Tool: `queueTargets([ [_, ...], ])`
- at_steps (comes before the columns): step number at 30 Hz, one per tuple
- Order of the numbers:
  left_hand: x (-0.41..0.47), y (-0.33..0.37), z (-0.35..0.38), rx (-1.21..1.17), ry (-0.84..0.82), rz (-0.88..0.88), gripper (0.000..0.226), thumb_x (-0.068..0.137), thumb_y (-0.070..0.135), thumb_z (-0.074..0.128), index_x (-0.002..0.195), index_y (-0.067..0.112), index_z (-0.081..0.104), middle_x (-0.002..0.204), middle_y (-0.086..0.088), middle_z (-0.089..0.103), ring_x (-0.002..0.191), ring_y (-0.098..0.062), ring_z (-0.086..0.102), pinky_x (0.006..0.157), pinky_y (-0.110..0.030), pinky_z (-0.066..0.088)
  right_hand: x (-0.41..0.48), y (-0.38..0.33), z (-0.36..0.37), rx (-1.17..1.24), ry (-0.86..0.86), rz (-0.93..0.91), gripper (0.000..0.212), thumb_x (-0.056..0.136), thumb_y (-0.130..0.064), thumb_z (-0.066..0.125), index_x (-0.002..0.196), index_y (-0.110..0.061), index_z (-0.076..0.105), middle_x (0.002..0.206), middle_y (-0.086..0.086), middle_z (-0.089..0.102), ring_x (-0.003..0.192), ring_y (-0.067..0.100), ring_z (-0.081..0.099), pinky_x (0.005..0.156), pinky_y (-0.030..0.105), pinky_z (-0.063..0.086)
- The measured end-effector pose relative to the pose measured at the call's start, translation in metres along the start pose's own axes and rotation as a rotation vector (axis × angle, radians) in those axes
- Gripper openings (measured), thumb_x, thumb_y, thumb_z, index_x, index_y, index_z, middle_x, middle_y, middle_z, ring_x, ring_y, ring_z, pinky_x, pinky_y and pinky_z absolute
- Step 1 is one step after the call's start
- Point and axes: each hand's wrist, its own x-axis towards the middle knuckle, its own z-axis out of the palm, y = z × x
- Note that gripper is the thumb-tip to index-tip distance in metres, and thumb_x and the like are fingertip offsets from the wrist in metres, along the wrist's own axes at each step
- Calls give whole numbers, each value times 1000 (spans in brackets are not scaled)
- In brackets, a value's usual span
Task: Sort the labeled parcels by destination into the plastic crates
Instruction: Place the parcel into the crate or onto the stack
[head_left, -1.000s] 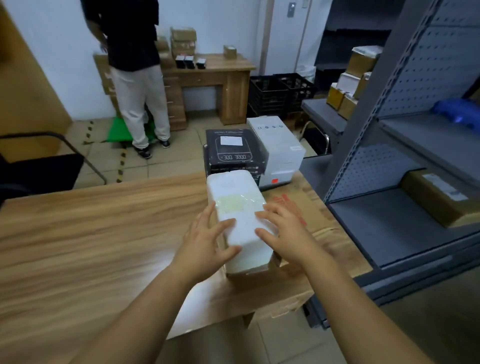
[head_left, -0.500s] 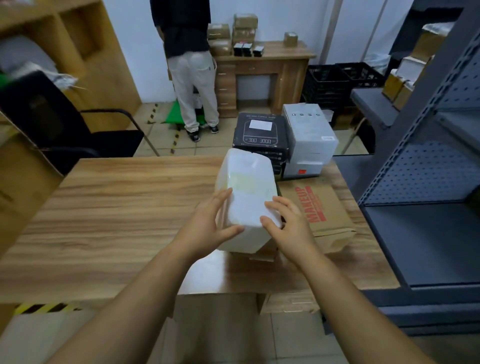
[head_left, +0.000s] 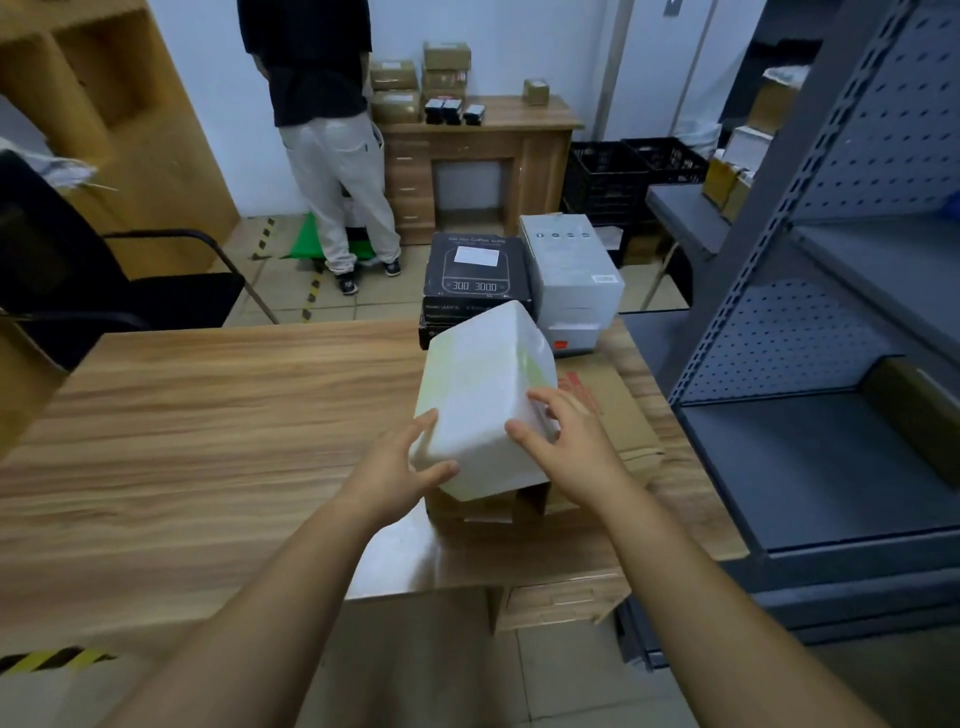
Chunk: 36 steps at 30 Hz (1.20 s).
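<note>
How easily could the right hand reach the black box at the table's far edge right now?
Probably not easily: the right hand and left hand both hold the white parcel, which is tilted up between them and the black box.

Glossy white parcel (head_left: 483, 400); wood-grain table (head_left: 208, 415)
</note>
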Motion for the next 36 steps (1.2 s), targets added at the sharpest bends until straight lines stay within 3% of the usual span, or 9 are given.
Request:
queueTargets([
  [4,-7,-4,-11,-23,123,47,72,82,43,76,145,36,43,136,7,45,120,-17,47,97,-32,44,-3,2,12,80,-70,18,60,94,-37,62,148,-34,37,147,-4,42,125,10,46,103,39,48],
  [9,-11,-16,-27,-104,146,-7,80,76,33,83,143,36,39,123,12,52,103,-12,55,80,-30,49,-6,2,37,-31,-96,9,53,99,-31,55,149,-25,41,154,-3,38,132,8,36,106,22,29],
  [14,-12,-32,-28,-120,116,-8,44,79,29,79,119,34,62,104,14,65,101,-12,61,83,-29,50,0,-7,51,36,-15,90,52,99,-34,59,146,-19,46,149,0,43,133,17,42,106,27,34],
  [17,-15,-20,-31,-89,191,84,51,82,31,77,130,34,59,114,15,54,99,-4,54,80,-17,42,1,-3,49,136,3,188,46,101,-27,52,146,-23,44,148,2,45,128,19,45,101,33,42],
  [25,-5,8,-29,-67,44,208,68,79,37,80,134,54,43,140,26,32,132,-6,25,110,-35,26,10,5,17,-156,34,204,43,98,-21,47,141,-21,52,163,-1,16,148,22,13,117,34,20],
  [28,-5,9,-20,-80,-27,257,70,77,51,72,135,64,37,150,27,27,141,-14,24,117,-48,26,7,1,11,-103,53,1,36,101,-19,50,135,-16,59,151,0,41,135,7,29,103,5,13],
  [30,-5,12,-15,-90,12,265,73,69,60,67,135,63,37,153,22,29,142,-16,27,117,-51,28,6,-2,10,-48,33,-1,34,102,-28,51,133,-18,61,141,-2,52,126,8,42,98,9,25],
  [33,-2,13,-12,-76,93,124,92,70,52,81,148,39,33,158,10,25,145,-18,23,118,-46,24,7,3,7,25,43,102,39,101,-42,49,134,-23,60,138,-3,55,121,14,51,101,30,40],
  [36,-7,13,-8,-186,-37,58,82,80,36,80,147,37,33,141,11,44,132,-13,42,104,-32,38,6,5,0,87,28,194,39,101,-51,45,129,-28,59,127,-3,57,108,14,52,80,32,42],
])
